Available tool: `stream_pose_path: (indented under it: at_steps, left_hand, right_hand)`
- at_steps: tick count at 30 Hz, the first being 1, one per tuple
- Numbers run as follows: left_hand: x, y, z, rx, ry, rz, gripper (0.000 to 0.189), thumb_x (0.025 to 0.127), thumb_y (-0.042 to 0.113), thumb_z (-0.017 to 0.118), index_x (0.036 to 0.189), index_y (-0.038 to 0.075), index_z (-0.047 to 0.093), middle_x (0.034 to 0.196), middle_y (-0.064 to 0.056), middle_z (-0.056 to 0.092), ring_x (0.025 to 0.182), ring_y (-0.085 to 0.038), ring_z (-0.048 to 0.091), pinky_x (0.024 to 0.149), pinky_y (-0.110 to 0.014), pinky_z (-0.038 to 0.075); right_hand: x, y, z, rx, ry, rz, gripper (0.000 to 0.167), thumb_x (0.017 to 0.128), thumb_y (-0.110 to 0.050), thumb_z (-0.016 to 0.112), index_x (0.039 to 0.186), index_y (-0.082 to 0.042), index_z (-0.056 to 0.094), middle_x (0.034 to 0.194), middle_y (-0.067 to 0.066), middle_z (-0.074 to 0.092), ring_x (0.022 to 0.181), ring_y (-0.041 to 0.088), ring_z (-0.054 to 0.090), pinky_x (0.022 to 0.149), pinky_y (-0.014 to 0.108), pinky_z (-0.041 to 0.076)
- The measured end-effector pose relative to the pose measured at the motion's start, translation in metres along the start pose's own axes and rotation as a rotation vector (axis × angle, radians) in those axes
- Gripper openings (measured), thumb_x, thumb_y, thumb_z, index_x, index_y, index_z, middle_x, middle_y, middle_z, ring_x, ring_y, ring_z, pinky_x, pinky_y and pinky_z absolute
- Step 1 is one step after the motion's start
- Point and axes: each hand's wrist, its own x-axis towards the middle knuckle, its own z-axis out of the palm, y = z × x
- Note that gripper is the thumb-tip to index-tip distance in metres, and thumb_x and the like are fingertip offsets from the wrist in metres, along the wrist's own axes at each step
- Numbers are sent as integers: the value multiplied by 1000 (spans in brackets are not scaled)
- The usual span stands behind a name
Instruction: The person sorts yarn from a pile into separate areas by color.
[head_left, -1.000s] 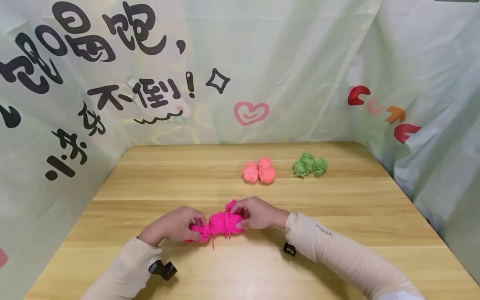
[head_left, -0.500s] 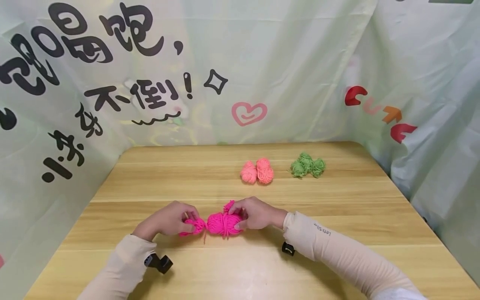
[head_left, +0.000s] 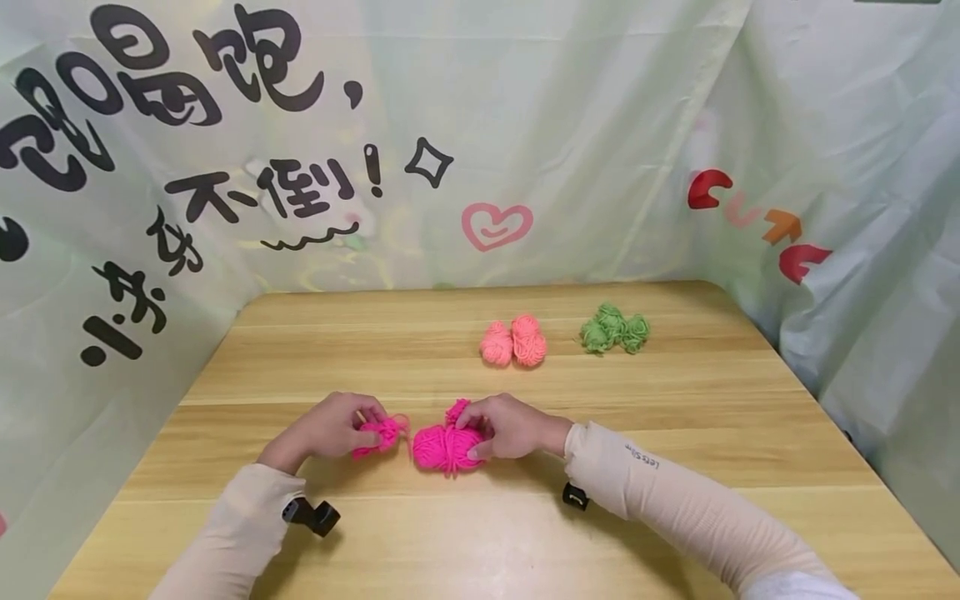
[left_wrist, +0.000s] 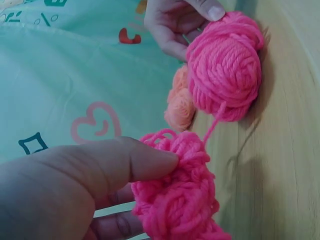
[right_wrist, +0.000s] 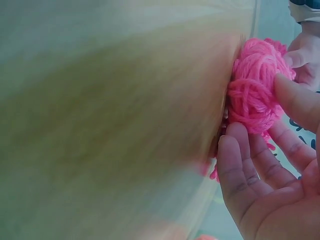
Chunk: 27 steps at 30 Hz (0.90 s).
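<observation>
My left hand (head_left: 341, 425) pinches a small looped bundle of hot-pink yarn (left_wrist: 177, 192) between thumb and fingers. From that bundle a single strand runs across to a larger ball of pink yarn (head_left: 442, 448), which has strands wrapped around its middle. The ball lies on the wooden table, with my right hand (head_left: 510, 425) gripping its right end, thumb on the near side. A small pink tuft of yarn (head_left: 458, 410) shows behind the ball, by the right fingers. In the right wrist view, the thumb and fingertips (right_wrist: 235, 131) touch the ball (right_wrist: 257, 90).
Two coral balls of yarn (head_left: 513, 342) lie side by side further back on the table (head_left: 337, 342). To their right sits a cluster of green yarn balls (head_left: 615, 329). A printed curtain (head_left: 585, 150) stands along the back and both sides.
My left hand has moved left and slightly back with the small yarn bundle, widening its gap from the ball. The right hand stays on the ball.
</observation>
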Motion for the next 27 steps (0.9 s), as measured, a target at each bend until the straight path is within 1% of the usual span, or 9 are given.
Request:
stream_pose_path:
  at_steps: [7, 10, 15, 19, 24, 27]
  left_hand:
    - [-3, -8, 0, -41, 55, -112, 13, 85, 13, 74, 96, 10, 67, 85, 1, 62, 69, -13, 58, 60, -30, 50]
    - [-1, -10, -2, -46, 91, -128, 14, 85, 14, 74, 97, 9, 67, 85, 0, 61, 71, -14, 59, 61, -31, 50]
    - [3, -11, -5, -36, 129, -151, 18, 85, 18, 74, 98, 8, 67, 87, -1, 62, 75, -17, 59, 62, -31, 51]
    - [8, -13, -7, -34, 162, -165, 20, 86, 20, 74, 99, 7, 67, 88, -2, 63, 78, -18, 61, 65, -31, 51]
    - [12, -15, -8, -43, 180, -183, 21, 87, 22, 73, 102, 8, 67, 90, -2, 63, 80, -18, 61, 69, -33, 51]
    - [13, -17, -8, -45, 185, -179, 23, 88, 22, 73, 104, 7, 67, 91, -2, 64, 81, -19, 62, 70, -34, 52]
  right_hand:
    - [2, -3, 5, 15, -22, 10, 26, 81, -6, 78, 105, -7, 68, 84, -2, 63, 66, 5, 53, 64, 21, 49]
    - [2, -5, 5, 4, -16, 12, 24, 82, -7, 78, 104, -7, 68, 83, -2, 63, 67, 5, 53, 65, 22, 49]
    - [3, -5, 3, -23, -19, 16, 24, 82, -10, 78, 103, -8, 66, 85, -3, 63, 70, 5, 53, 68, 22, 48]
    - [4, -6, 2, -46, -21, 23, 24, 82, -11, 78, 103, -8, 66, 83, -4, 61, 69, 6, 51, 67, 22, 47]
    - [5, -7, 2, -75, -21, 31, 27, 82, -13, 78, 105, -8, 65, 83, -5, 60, 68, 6, 50, 67, 23, 46]
    - [5, -8, 3, -72, -25, 39, 28, 83, -15, 77, 107, -7, 65, 83, -6, 59, 69, 6, 50, 67, 22, 47]
